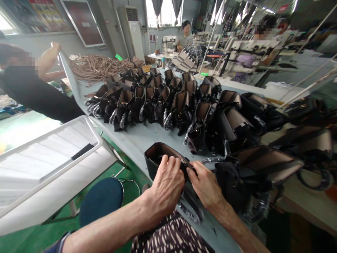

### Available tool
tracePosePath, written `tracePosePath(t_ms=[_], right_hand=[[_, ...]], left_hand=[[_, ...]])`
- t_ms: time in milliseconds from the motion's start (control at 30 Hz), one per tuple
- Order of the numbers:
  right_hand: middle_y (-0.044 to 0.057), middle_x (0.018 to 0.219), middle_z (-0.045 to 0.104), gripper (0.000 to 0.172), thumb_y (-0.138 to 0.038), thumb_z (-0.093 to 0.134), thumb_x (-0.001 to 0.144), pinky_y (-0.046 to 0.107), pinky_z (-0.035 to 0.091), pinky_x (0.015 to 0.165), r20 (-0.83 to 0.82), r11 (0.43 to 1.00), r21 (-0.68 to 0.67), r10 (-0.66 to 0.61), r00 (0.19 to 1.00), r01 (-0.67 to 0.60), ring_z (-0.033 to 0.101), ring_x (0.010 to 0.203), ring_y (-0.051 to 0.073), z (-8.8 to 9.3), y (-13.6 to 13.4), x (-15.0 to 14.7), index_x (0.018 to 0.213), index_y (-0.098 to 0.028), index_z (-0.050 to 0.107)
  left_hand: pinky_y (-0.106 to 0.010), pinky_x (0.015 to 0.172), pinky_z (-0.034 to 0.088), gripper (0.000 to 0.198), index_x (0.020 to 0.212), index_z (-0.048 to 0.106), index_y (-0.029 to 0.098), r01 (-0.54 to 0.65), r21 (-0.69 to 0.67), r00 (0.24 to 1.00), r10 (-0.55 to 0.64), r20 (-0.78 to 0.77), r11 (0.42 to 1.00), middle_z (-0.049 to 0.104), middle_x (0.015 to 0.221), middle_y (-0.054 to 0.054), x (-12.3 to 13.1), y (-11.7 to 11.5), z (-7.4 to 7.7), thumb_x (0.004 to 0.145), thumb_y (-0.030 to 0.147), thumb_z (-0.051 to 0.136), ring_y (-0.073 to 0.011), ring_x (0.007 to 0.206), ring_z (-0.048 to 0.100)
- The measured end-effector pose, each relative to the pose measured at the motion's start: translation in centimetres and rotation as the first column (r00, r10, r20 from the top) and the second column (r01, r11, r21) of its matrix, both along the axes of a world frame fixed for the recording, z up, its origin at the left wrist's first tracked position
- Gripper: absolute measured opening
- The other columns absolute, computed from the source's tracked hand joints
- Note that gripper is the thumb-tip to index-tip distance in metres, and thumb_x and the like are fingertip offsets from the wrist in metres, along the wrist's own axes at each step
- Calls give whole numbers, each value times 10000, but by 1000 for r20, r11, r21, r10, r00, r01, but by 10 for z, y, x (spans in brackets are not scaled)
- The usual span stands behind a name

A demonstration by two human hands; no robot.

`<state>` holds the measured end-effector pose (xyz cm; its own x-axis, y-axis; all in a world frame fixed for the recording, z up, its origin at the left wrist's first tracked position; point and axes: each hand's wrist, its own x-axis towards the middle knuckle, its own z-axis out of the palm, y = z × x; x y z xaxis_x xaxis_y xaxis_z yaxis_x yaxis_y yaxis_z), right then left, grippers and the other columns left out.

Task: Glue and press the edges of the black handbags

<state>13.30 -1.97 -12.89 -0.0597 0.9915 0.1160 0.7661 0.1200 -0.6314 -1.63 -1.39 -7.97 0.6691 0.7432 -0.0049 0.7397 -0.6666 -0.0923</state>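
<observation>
A black handbag (152,165) with a brown lining stands open at the table's near edge. My left hand (170,179) is closed over its near rim, fingertips curled down inside the bag and partly hidden. At the bag's right end, my right hand (204,182) pinches the edge of the bag between thumb and fingers. A handle wrapped in clear plastic (191,207) hangs below my hands, on the near side of the bag.
Rows of similar black bags (181,102) cover the table (142,135). To the left are a white bin (52,165) and a blue round stool (102,198). A bundle of brown straps (100,66) lies at the back. Co-workers sit by sewing machines (170,45); another person (34,84) leans in at left.
</observation>
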Motion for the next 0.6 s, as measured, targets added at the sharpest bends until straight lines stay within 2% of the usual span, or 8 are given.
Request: tracePosePath(t_ms=[133,200,300,400,500,600], right_hand=[[64,843,627,229,-246,355,911,295,432,711,1,999,19,-30,1000,30,599,799,195,-2,1,4,845,-192,568],[60,858,629,234,-254,353,912,295,424,719,-26,999,-8,-38,999,37,595,808,195,-2,0,8,855,-194,572],[49,803,616,242,-285,364,910,300,403,703,-32,998,-46,-52,998,50,579,761,196,3,-4,12,787,-202,555],[40,737,598,268,-333,380,906,303,383,672,3,996,-74,-46,999,46,557,693,193,13,-10,14,735,-208,543],[36,733,596,269,-353,389,903,302,372,659,28,998,-63,-12,1000,14,552,680,192,24,-16,12,758,-210,564],[37,737,593,270,-351,385,907,305,366,666,70,999,-24,27,997,-25,559,689,198,29,-20,6,763,-209,565]], left_hand=[[-419,911,388,137,779,593,149,182,-94,983,-183,-7,979,576,863,-82,-5,-2,5,832,258,529,-233,883,511],[-365,786,444,150,805,571,165,182,-161,983,-181,17,970,574,801,-54,-15,-7,9,864,279,492,-209,787,524],[-342,668,454,210,832,554,187,55,-231,998,-47,37,971,589,800,-44,-33,-15,17,902,339,426,-211,736,545],[-304,614,441,351,768,546,196,-91,-350,991,120,64,932,597,754,-31,-45,-18,24,943,381,305,-186,675,569],[-261,613,430,380,770,537,184,-257,-441,931,343,125,860,602,776,-29,-52,-16,28,960,334,245,-151,672,588],[-252,607,421,233,848,543,168,-426,-442,847,519,111,790,616,881,-50,-53,-13,27,929,262,347,-156,716,611]])
